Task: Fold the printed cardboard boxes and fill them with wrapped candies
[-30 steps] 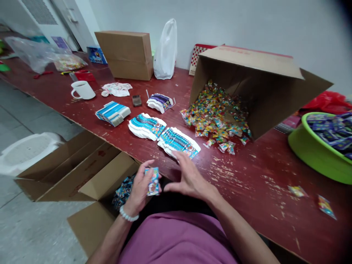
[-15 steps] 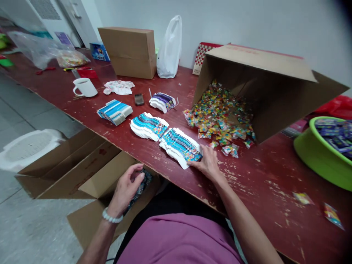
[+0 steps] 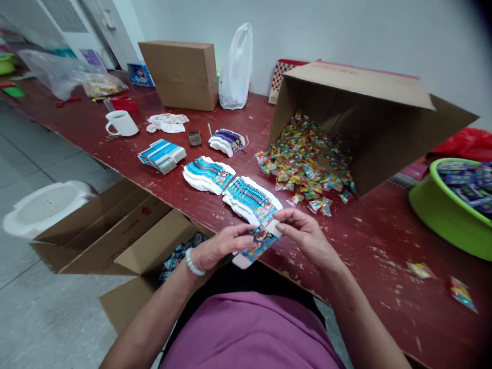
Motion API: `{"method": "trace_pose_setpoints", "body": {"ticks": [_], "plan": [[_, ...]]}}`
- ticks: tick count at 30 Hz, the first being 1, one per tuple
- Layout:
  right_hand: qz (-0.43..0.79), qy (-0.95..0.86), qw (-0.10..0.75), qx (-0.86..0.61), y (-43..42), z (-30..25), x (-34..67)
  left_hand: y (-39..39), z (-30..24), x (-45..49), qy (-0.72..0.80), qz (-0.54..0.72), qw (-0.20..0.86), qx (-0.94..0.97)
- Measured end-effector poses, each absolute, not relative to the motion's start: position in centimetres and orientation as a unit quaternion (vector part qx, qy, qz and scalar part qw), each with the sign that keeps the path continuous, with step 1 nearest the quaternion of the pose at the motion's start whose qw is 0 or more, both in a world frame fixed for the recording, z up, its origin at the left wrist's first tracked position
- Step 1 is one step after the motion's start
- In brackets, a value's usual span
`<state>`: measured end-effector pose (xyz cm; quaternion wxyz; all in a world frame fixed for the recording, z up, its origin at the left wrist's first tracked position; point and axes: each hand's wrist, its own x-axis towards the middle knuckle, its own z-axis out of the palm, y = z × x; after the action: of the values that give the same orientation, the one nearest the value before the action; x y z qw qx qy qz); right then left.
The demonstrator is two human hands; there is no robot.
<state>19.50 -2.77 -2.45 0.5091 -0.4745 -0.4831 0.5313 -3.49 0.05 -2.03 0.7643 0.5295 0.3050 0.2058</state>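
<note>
Between my two hands is a small printed carton [image 3: 258, 245], blue with colourful pictures and white flaps. My left hand [image 3: 226, 245] pinches its left side, while my right hand [image 3: 303, 233] grips the white flap at its upper right. Just beyond it lie two fanned stacks of flat blue cartons, the nearer stack [image 3: 249, 197] and the farther stack [image 3: 207, 174]. A big cardboard box [image 3: 369, 87] rests on its side to the right, with wrapped candies [image 3: 307, 154] spilling from its mouth.
Further left are a bundle of blue-and-white cartons [image 3: 162, 155], purple cartons [image 3: 226, 142] and a white mug [image 3: 121, 123]. At right stands a green basin [image 3: 434, 215] of purple packets. Below the table edge [image 3: 154, 193], an open cardboard box [image 3: 154, 241] holds blue packets.
My right hand has drawn a carton off the nearer stack toward me. My left hand has risen from over the floor box and taken hold of the carton too.
</note>
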Motion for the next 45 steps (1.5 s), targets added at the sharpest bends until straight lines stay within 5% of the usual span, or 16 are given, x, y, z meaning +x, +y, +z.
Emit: {"method": "trace_pose_setpoints", "body": {"ticks": [6,13,24,33,45], "plan": [[0.565,-0.489,0.491,-0.448,-3.8,-1.2,17.8,-2.2,-3.2,-1.3,0.176,0.113,0.902,0.377],[0.586,-0.450,0.523,-0.424,-4.5,-1.6,17.6,-2.6,-2.8,-1.1,0.205,0.163,0.878,0.401],[0.693,-0.424,0.451,-0.370,-6.6,-2.5,16.4,-3.3,-2.6,-0.2,0.309,0.260,0.809,0.426],[0.493,-0.463,0.534,-0.507,-5.6,-2.9,16.7,-2.8,-2.5,0.3,0.371,0.350,0.708,0.488],[0.468,-0.395,0.619,-0.492,-5.7,-3.3,15.5,-4.0,-2.2,0.7,0.403,0.418,0.634,0.511]]}}
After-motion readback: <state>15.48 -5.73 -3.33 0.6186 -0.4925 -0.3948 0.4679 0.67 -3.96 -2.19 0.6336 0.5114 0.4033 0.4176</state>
